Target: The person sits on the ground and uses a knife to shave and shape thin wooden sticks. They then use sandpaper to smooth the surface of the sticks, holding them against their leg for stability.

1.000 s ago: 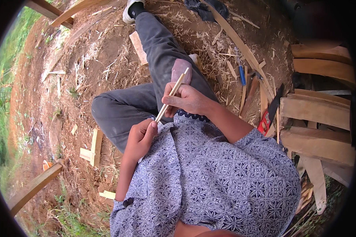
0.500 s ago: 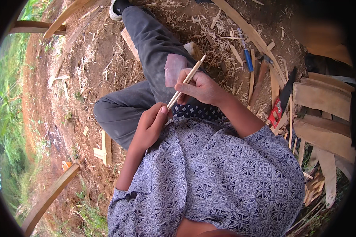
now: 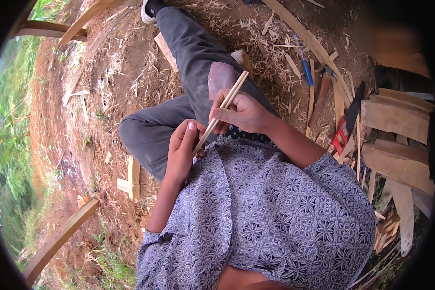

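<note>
My right hand (image 3: 241, 112) pinches a pair of thin pale wooden sticks (image 3: 236, 89), held side by side on a slant. Their upper ends point up past my fingers. At the lower ends is my left hand (image 3: 182, 147), its thumb raised off the wood and its fingers loosely curled behind the sticks. A squarish reddish-brown sheet (image 3: 220, 77), which looks like sandpaper, lies on my grey trouser leg (image 3: 181, 41), just beyond my right hand.
On the right lie a blue-handled tool (image 3: 307, 72), a hammer (image 3: 322, 92), a red-handled saw (image 3: 344, 126) and stacked curved boards (image 3: 396, 116). Wood shavings (image 3: 270, 36) litter the dirt. Left of my knee are flat wood pieces (image 3: 130, 181); a beam (image 3: 60, 239) stands lower left.
My left thumb has lifted from the sticks and the left fingers have loosened. The sticks stand slightly steeper in my right hand. The whole view has shifted a little.
</note>
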The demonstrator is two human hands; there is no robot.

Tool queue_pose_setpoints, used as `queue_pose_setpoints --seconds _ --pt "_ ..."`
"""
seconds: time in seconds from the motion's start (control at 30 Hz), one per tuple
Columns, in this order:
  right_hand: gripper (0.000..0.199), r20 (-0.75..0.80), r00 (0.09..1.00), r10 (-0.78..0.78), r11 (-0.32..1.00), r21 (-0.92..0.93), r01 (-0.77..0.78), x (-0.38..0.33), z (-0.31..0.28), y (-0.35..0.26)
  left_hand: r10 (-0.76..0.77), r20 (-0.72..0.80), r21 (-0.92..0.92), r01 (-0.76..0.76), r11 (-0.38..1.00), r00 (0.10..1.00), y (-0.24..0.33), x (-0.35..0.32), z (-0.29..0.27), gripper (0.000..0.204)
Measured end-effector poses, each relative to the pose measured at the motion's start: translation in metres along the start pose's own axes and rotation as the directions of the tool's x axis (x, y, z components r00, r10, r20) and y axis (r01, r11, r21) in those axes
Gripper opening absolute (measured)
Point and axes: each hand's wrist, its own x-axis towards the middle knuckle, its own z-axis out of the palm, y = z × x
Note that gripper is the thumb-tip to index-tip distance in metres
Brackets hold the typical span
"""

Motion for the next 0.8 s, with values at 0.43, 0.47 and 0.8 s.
queue_pose_setpoints --seconds 0.43,0.47,0.8 --pt "0.018 -0.023 0.999 0.027 0.995 -0.100 -0.029 -0.012 0.021 0.008 0.216 0.020 0.084 -0.217 0.973 0.976 -0.028 -0.016 -0.003 0.021" --pt "0.018 -0.022 1.000 0.018 0.993 -0.116 -0.020 -0.014 0.018 0.008 0.222 0.023 0.092 -0.223 0.971 0.975 -0.028 -0.017 -0.004 0.021" --pt "0.024 -0.283 0.957 -0.068 0.937 -0.348 -0.037 -0.045 0.007 -0.045 0.268 0.113 0.120 -0.281 0.952 0.957 -0.023 -0.023 -0.009 0.022"
